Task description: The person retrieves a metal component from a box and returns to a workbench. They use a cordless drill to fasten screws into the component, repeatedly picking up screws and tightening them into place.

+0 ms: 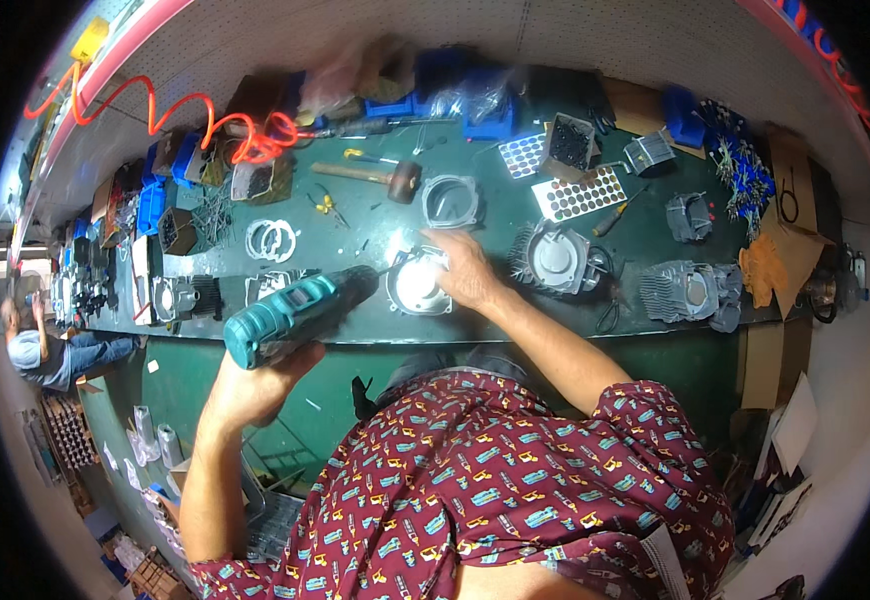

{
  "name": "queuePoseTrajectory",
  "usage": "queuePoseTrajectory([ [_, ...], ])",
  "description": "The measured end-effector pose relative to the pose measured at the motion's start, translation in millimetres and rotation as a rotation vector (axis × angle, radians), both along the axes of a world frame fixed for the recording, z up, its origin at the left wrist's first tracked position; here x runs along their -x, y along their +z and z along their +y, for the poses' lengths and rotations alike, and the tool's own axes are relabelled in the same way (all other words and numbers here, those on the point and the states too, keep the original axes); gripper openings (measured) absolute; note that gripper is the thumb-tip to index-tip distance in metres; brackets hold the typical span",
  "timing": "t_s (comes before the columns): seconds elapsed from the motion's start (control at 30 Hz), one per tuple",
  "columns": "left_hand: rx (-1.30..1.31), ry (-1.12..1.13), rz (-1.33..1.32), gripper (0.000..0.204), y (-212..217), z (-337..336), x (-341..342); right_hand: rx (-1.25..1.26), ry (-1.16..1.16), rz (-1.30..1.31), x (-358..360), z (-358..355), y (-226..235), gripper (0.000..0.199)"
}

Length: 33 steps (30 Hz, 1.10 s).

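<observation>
My left hand [267, 385] is wrapped round the grip of a teal cordless drill [290, 312]. The drill's dark chuck points right, and its thin bit reaches the upper left rim of a round metal housing [421, 290]. Bright light washes out the housing's face. At the rim's upper right, the fingers of my right hand [467, 270] are bent over the edge and grip it. Just beyond lies a grey metal ring-shaped casing [452, 202]. To the right sits a finned engine part [555, 256] with a round opening.
A wooden mallet [403, 182], pliers [329, 205] and flat ring gaskets [271, 241] lie on the green bench [355, 240]. Farther right are a card of round dots [583, 194] and finned cylinders [690, 290]. An orange coiled hose [195, 105] hangs at upper left. Another person [40, 350] sits far left.
</observation>
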<state>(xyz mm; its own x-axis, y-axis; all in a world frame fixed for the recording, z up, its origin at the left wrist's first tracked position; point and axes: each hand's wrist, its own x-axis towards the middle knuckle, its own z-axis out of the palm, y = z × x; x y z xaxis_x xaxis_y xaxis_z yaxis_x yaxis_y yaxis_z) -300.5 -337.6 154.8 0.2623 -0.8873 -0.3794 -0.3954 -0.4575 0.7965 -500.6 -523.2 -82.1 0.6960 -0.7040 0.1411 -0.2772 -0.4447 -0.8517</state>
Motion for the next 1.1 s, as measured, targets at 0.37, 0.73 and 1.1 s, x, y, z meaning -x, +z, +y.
queuePoseTrajectory([
  [0.37,0.053,0.402,0.47,0.044,-52,41,1,-1.016,0.022,-0.499,32,-17,42,0.029],
  [0.73,-0.083,0.245,0.287,0.034,-67,69,-2,-0.286,-0.12,-0.19,49,-6,21,0.034],
  [1.1,-0.088,0.014,0.061,0.029,-85,51,32,0.029,-0.064,-0.142,48,19,-26,0.044],
])
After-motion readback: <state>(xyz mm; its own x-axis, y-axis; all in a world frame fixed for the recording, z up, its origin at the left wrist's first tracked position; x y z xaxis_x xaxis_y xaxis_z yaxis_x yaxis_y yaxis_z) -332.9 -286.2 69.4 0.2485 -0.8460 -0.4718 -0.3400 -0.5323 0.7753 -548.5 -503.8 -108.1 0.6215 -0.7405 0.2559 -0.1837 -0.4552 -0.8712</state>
